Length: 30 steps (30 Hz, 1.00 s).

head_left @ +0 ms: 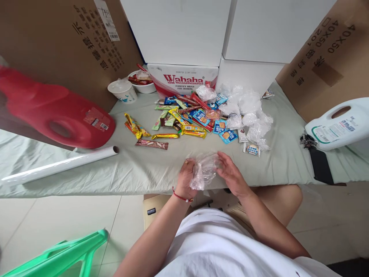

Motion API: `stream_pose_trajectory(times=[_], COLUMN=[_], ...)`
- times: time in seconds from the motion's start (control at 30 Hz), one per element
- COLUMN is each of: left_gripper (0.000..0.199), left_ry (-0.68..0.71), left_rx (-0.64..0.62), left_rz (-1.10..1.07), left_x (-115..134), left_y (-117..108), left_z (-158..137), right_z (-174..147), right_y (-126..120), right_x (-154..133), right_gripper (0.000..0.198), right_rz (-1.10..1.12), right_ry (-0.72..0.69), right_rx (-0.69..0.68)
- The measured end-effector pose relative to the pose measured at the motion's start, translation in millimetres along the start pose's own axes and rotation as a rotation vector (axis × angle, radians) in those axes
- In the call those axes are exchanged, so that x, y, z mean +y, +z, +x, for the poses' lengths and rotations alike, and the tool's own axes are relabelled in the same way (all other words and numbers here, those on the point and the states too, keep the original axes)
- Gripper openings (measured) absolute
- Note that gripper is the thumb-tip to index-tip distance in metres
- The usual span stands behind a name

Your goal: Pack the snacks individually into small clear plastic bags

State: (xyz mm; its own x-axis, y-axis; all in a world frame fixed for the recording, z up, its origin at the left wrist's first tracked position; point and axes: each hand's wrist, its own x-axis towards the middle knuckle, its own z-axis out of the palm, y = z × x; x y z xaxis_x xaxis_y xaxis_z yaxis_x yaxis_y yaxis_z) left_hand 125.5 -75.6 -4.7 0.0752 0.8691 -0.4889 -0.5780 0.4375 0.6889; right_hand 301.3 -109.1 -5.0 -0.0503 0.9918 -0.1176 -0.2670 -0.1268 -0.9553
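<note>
Near the front edge of the cloth-covered table, my left hand (186,177) grips a crumpled clear plastic wrap (203,173); a red cord bracelet circles that wrist. My right hand (232,173) is at the wrap's right side, fingers apart, and its fingertips are close to the plastic; whether they touch it I cannot tell. Whatever the wrap may hold is blurred. Beyond the hands lies a pile of packaged snacks (193,129), with yellow, green, red, brown and blue wrappers. Several clear plastic bundles (250,104) are heaped on its right, and a small white-and-blue packet (251,149) lies in front.
On the left are a red jug (77,96), a plastic film roll (60,165), a paper cup (122,91) and a white bowl (145,87). A Wahaha carton (184,79) stands behind. A white detergent bottle (340,125) and black phone-like object (321,165) lie right; a green stool (66,254) stands below.
</note>
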Motion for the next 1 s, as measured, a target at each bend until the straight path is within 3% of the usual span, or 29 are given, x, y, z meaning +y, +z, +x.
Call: stream_pose_trajectory(times=[0.1, 0.27, 0.5, 0.6, 0.73, 0.83, 1.0], left_gripper=[0.030, 0.033, 0.022, 0.020, 0.024, 0.024, 0.024], left_ry=[0.136, 0.261, 0.210, 0.143, 0.091, 0.048, 0.136], left_rx=[0.066, 0.135, 0.106, 0.073, 0.030, -0.017, -0.072], left_rz=[0.045, 0.150, 0.156, 0.120, 0.072, -0.033, -0.209], left_x=[-6.8, 0.2, 23.0, 24.9, 22.7, 26.0, 42.4], left_y=[6.1, 0.0, -14.7, -14.5, -11.6, -10.3, -17.8], left_z=[-2.2, 2.4, 11.7, 12.2, 10.2, 8.6, 9.6], right_z=[8.0, 15.4, 17.0, 15.0, 11.6, 10.8, 11.2], right_y=[11.7, 7.7, -41.8, -49.1, -32.8, -14.6, -3.0], right_x=[-2.1, -2.9, -25.9, -27.9, -14.0, 0.2, 6.8], right_gripper=[0.069, 0.052, 0.041, 0.045, 0.069, 0.084, 0.080], right_rz=[0.131, 0.142, -0.059, -0.020, 0.164, 0.184, 0.184], right_ry=[0.138, 0.224, 0.097, 0.070, 0.272, 0.382, 0.303], right_rx=[-0.098, 0.131, 0.235, 0.283, 0.228, 0.184, 0.214])
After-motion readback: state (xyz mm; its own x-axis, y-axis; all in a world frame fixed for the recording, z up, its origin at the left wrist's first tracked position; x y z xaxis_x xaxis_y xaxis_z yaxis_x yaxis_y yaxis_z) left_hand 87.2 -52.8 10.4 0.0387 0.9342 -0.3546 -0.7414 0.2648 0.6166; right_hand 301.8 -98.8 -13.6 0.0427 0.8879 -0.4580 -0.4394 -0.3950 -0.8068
